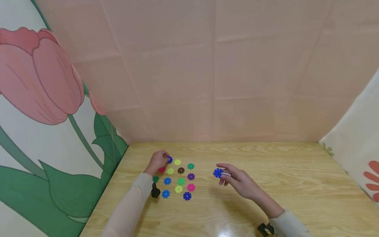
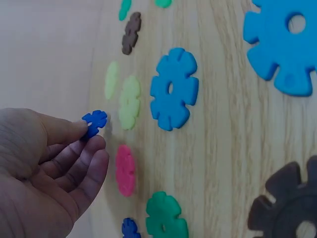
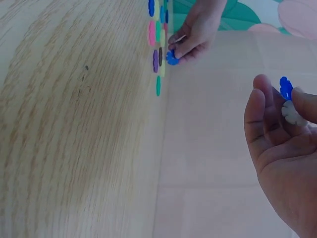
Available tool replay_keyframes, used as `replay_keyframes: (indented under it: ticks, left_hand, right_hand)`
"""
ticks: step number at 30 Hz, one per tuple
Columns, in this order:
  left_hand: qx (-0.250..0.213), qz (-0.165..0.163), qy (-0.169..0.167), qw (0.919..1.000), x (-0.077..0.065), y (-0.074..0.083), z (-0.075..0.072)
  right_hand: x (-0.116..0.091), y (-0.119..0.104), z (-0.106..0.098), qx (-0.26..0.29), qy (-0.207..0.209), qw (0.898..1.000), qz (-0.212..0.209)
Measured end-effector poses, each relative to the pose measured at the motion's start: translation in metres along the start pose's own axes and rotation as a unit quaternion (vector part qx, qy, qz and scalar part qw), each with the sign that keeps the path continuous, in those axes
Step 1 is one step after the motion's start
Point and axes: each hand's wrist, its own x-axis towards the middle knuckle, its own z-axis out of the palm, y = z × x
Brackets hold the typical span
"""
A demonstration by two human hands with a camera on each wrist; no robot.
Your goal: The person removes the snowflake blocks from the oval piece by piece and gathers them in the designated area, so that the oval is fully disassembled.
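My left hand (image 1: 157, 162) pinches a dark blue snowflake disc (image 2: 95, 122) between thumb and index finger, at the far left of the laid-out discs. The other fingers curl loosely below it. Close by on the table lie a yellow disc (image 1: 177, 162) and a red-pink disc (image 2: 126, 170). Over the table right of the group, my right hand (image 1: 241, 183) holds a blue disc (image 1: 217, 173) and a white disc (image 3: 293, 114) together, the two touching at an angle. Its thumb presses them while the index finger reaches forward; part of the white disc is hidden by the thumb.
Several notched discs lie in loose rows on the wooden table (image 1: 296, 177), including brown (image 1: 181, 170), purple (image 1: 190, 176), pink (image 1: 191, 187) and light blue (image 1: 165, 194). A pink cloth wall (image 1: 242, 72) stands behind the table, with a tulip-printed panel (image 1: 41, 72) at left.
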Motion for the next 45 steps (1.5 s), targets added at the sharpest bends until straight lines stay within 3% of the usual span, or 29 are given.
replay_keyframes:
  ticks: [12, 19, 25, 29, 33, 40, 45]
  left_hand:
    - [0.028, 0.000, 0.010, 0.9996, 0.008, -0.011, 0.002]
    - [0.034, 0.009, 0.028, 0.9990, -0.002, 0.003, -0.004]
    - [0.023, 0.110, 0.011, 0.9936, -0.030, 0.032, -0.003]
    - [-0.002, 0.182, -0.022, 0.9830, -0.058, 0.056, 0.003]
    - [-0.033, 0.227, -0.072, 0.9707, -0.084, 0.075, 0.009]
    - [-0.096, 0.223, -0.153, 0.9580, -0.118, 0.094, 0.019]
    - [-0.140, 0.220, -0.177, 0.9492, -0.135, 0.102, 0.025]
  right_hand:
    - [0.001, 0.003, 0.003, -0.002, 0.009, 0.999, -0.034]
    - [0.003, 0.003, 0.004, -0.025, 0.029, 0.997, -0.065]
    - [0.003, -0.003, 0.002, -0.029, 0.036, 0.998, -0.039]
    - [0.004, -0.006, 0.004, -0.007, 0.036, 0.999, -0.032]
    - [0.006, -0.007, 0.007, 0.003, 0.043, 0.998, -0.047]
    - [0.010, -0.012, 0.011, 0.015, 0.042, 0.997, -0.058]
    - [0.013, -0.015, 0.011, 0.009, 0.055, 0.996, -0.070]
